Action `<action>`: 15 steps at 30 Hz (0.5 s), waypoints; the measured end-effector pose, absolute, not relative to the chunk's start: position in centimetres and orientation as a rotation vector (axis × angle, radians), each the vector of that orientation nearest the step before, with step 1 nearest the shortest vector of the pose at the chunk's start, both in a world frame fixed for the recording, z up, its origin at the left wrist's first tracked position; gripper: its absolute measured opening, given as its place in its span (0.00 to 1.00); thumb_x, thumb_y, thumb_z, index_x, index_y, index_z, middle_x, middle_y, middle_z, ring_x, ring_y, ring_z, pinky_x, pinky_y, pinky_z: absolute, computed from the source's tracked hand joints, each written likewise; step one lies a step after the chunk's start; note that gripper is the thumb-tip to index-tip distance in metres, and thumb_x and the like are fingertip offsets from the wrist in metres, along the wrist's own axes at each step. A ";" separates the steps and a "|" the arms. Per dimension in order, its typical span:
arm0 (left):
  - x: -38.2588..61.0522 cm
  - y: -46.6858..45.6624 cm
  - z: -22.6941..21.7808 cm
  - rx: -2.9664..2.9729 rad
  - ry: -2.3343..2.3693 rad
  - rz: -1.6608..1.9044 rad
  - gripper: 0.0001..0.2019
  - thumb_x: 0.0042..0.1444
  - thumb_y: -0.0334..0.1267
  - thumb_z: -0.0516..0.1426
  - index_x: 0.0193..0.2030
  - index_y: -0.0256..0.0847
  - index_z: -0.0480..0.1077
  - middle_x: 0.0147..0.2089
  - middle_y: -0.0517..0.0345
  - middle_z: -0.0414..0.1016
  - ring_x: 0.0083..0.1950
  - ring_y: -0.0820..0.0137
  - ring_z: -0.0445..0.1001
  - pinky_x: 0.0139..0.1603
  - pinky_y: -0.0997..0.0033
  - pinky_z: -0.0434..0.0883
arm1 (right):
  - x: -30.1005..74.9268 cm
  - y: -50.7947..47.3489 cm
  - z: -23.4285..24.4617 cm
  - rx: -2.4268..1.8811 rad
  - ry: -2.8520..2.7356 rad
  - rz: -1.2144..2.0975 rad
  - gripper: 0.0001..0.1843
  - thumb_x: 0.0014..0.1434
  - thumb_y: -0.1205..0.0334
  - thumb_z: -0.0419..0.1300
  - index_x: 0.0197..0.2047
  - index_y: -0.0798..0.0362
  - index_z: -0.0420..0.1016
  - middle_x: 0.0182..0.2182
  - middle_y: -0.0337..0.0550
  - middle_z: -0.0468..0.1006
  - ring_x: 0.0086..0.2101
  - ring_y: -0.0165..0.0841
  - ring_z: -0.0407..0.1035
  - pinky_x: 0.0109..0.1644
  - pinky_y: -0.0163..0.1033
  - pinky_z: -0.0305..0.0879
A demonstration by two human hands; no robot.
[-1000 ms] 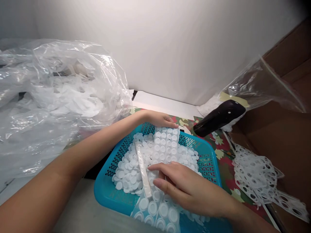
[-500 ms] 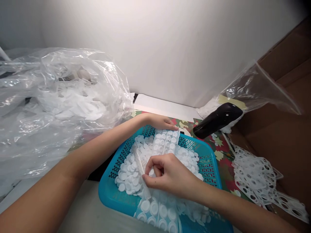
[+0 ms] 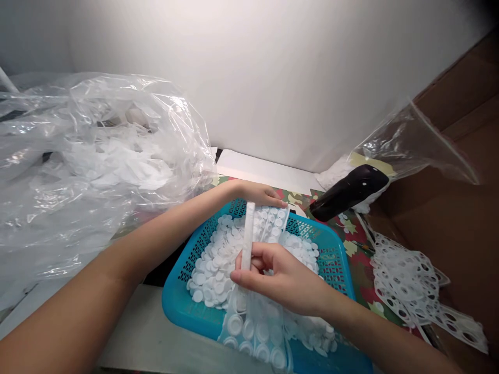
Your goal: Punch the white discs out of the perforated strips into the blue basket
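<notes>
A blue perforated basket [image 3: 331, 249] holds a heap of small white discs [image 3: 214, 265]. Across it lies a clear sheet of white discs [image 3: 268, 223], running from the far rim to the near rim. My left hand [image 3: 259, 195] grips the sheet's far end at the basket's back edge. My right hand [image 3: 278, 278] sits over the middle of the sheet, fingers pinched on a narrow white strip [image 3: 248, 234] that stands lifted off the sheet's left edge.
A big crumpled clear plastic bag [image 3: 97, 156] with white material fills the left. A black handle-shaped tool [image 3: 349, 191] lies behind the basket. Punched-out white sheet scraps [image 3: 413, 285] lie at the right beside a brown cardboard box [image 3: 460, 208]. A white wall stands behind.
My right hand went from lying flat on the sheet to pinching the strip at its left edge, then raised the strip upright. My left hand stayed in place.
</notes>
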State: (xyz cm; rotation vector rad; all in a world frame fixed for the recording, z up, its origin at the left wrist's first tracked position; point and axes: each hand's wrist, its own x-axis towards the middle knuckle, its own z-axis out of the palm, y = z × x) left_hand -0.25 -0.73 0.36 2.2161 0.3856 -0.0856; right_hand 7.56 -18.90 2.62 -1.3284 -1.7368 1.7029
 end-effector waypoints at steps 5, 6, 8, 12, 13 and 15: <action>-0.1 -0.8 0.4 2.226 0.385 -0.084 0.21 0.56 0.53 0.47 0.33 0.38 0.72 0.30 0.56 0.69 0.31 0.70 0.63 0.34 0.71 0.62 | 8.3 -19.7 3.5 -1.178 -1.608 1.640 0.12 0.62 0.54 0.53 0.34 0.54 0.69 0.23 0.33 0.63 0.22 0.21 0.56 0.23 0.28 0.53; -0.1 -0.8 0.4 2.229 0.386 -0.084 0.21 0.56 0.53 0.47 0.33 0.38 0.72 0.30 0.56 0.69 0.31 0.69 0.63 0.34 0.70 0.62 | 8.3 -19.9 3.6 -1.140 -1.602 1.583 0.11 0.62 0.56 0.53 0.35 0.53 0.69 0.23 0.33 0.64 0.22 0.21 0.56 0.23 0.28 0.53; 0.0 -0.7 0.3 2.229 0.384 -0.089 0.21 0.55 0.54 0.48 0.35 0.39 0.72 0.32 0.56 0.70 0.33 0.68 0.64 0.36 0.70 0.62 | 8.4 -20.2 3.6 -1.079 -1.588 1.464 0.09 0.63 0.58 0.53 0.35 0.52 0.69 0.24 0.32 0.65 0.21 0.20 0.56 0.23 0.27 0.52; 0.0 -0.6 0.1 2.211 0.376 -0.098 0.23 0.55 0.56 0.47 0.39 0.40 0.72 0.39 0.56 0.72 0.38 0.67 0.66 0.41 0.69 0.63 | 8.9 -20.3 3.6 -1.054 -1.598 1.213 0.09 0.64 0.61 0.51 0.34 0.51 0.69 0.29 0.33 0.67 0.20 0.19 0.56 0.22 0.28 0.53; 0.0 -0.5 0.1 2.204 0.376 -0.105 0.23 0.55 0.56 0.46 0.39 0.40 0.72 0.39 0.56 0.72 0.39 0.67 0.66 0.42 0.69 0.63 | 9.0 -20.3 3.7 -1.053 -1.616 1.147 0.09 0.64 0.61 0.51 0.34 0.51 0.69 0.28 0.33 0.67 0.21 0.19 0.56 0.23 0.28 0.54; 0.0 -0.5 0.1 2.178 0.381 -0.126 0.23 0.55 0.56 0.46 0.39 0.40 0.73 0.39 0.56 0.72 0.39 0.67 0.66 0.42 0.68 0.63 | 9.3 -20.2 3.7 -1.045 -1.672 1.040 0.08 0.63 0.63 0.52 0.33 0.51 0.69 0.27 0.33 0.67 0.21 0.21 0.58 0.23 0.29 0.55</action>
